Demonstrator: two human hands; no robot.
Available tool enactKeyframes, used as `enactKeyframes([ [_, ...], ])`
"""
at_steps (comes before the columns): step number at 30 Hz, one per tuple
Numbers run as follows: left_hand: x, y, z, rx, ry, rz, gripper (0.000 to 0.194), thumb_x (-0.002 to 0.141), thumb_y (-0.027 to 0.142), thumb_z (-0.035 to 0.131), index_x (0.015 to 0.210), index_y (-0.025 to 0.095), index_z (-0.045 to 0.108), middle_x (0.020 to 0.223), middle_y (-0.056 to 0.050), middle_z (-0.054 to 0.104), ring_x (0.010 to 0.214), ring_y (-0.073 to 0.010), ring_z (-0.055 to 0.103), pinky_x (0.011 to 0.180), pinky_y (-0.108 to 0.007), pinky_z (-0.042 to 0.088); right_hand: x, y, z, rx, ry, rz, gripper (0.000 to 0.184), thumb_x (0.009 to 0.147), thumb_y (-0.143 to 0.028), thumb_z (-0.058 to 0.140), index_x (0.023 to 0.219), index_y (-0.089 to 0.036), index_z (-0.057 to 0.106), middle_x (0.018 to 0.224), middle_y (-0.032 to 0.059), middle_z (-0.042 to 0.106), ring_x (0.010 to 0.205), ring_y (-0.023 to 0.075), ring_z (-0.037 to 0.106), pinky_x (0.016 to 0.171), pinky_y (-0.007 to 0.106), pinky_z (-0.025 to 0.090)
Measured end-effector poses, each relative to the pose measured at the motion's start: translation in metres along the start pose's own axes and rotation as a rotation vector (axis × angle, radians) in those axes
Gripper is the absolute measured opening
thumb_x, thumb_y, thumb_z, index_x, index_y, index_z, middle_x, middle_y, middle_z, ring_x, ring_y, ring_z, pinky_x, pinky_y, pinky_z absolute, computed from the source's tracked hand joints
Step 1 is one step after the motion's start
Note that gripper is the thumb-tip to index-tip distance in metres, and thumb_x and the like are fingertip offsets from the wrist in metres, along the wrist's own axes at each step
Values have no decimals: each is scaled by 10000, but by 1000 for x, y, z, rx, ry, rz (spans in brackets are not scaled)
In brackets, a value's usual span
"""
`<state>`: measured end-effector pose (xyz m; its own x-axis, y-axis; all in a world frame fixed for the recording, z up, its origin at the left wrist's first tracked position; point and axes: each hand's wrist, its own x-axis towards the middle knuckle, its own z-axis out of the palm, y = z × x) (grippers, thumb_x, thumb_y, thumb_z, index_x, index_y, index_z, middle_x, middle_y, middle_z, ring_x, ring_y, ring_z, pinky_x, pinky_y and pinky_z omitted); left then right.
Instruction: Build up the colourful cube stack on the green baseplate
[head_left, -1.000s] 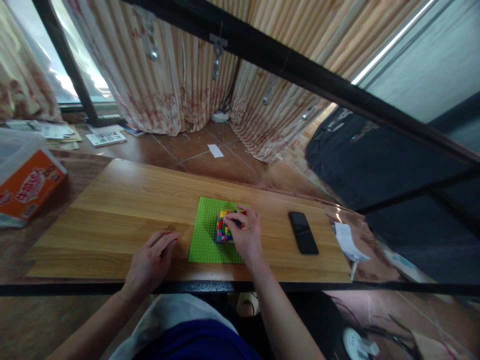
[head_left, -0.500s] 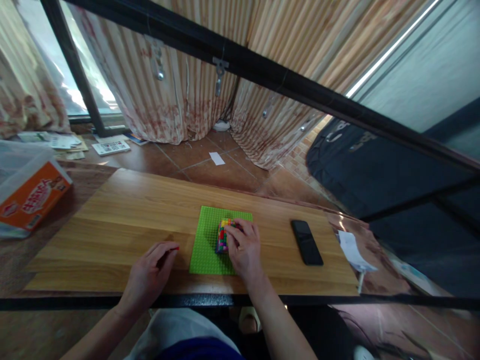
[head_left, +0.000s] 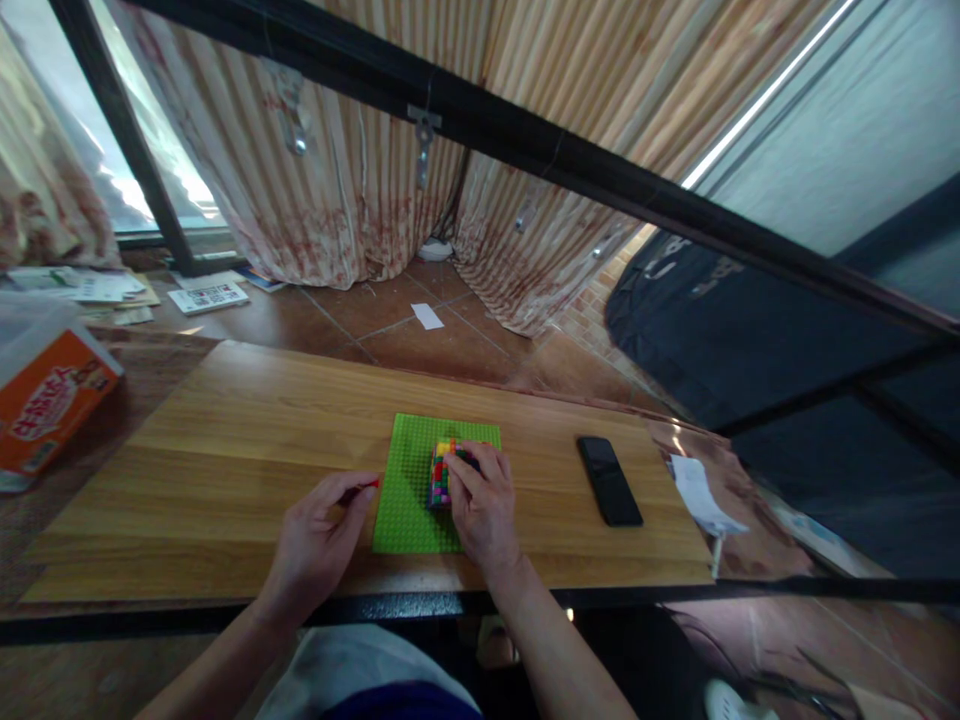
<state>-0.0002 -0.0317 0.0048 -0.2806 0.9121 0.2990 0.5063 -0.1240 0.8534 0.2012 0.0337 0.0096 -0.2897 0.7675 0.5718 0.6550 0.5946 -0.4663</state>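
Observation:
A green studded baseplate [head_left: 409, 525] lies flat on the wooden table. On it stands a small block of multicoloured toy bricks [head_left: 439, 478], in red, yellow, orange, green, purple and pink. My right hand [head_left: 484, 505] is over the right side of this block, fingers curled round its top and near side, hiding much of it. At the plate's left edge, my left hand [head_left: 322, 535] pinches a small red brick [head_left: 372, 484] between thumb and forefinger. The red brick is apart from the block.
A black phone [head_left: 610, 481] lies on the table [head_left: 247, 450] to the right. White paper [head_left: 701, 495] sits beyond the right end. An orange-labelled plastic box [head_left: 52, 400] is at the left. A dark rail [head_left: 375, 606] runs along the near edge.
My left hand has moved right with the red brick, up to the baseplate's edge. My right hand stays on the brick block. The whole view has shifted slightly.

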Motion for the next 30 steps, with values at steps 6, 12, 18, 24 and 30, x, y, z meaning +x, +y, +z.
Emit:
enactKeyframes([
  [6, 20, 19, 31, -109, -46, 12, 238, 878, 385, 551, 938, 205, 696, 880, -36, 721, 783, -160, 657, 761, -278, 536, 0, 2, 2, -6, 1, -22, 310, 935, -147, 512, 1133, -291, 703, 1170, 84, 613, 1114, 224, 534, 995, 457, 456],
  [12, 30, 21, 49, -133, -77, 90, 217, 887, 361, 551, 939, 210, 698, 895, -35, 715, 833, -165, 658, 799, -293, 528, 3, -1, -2, -14, -44, -24, 301, 937, -160, 523, 1146, -281, 702, 1153, 89, 617, 1098, 222, 540, 988, 445, 460],
  [18, 38, 23, 58, -136, -88, 173, 186, 881, 334, 564, 889, 208, 700, 911, -43, 704, 862, -167, 651, 823, -301, 524, 0, -2, 0, 81, 29, 47, 314, 952, -165, 503, 1161, -299, 695, 1196, 78, 604, 1135, 204, 528, 1010, 417, 453],
  [24, 43, 18, 64, -170, -72, 197, 165, 856, 315, 584, 867, 211, 711, 863, -32, 698, 804, -154, 645, 765, -278, 528, -2, 0, 4, 159, 58, 57, 298, 958, -167, 489, 1148, -256, 700, 1196, 88, 611, 1144, 202, 524, 1024, 414, 449],
  [30, 44, 14, 67, -224, -87, 94, 155, 798, 337, 627, 839, 213, 712, 829, -24, 710, 759, -157, 647, 737, -279, 528, -2, 2, 4, 143, 44, 64, 306, 966, -172, 468, 1180, -236, 678, 1194, 89, 606, 1146, 202, 519, 1049, 410, 432],
])
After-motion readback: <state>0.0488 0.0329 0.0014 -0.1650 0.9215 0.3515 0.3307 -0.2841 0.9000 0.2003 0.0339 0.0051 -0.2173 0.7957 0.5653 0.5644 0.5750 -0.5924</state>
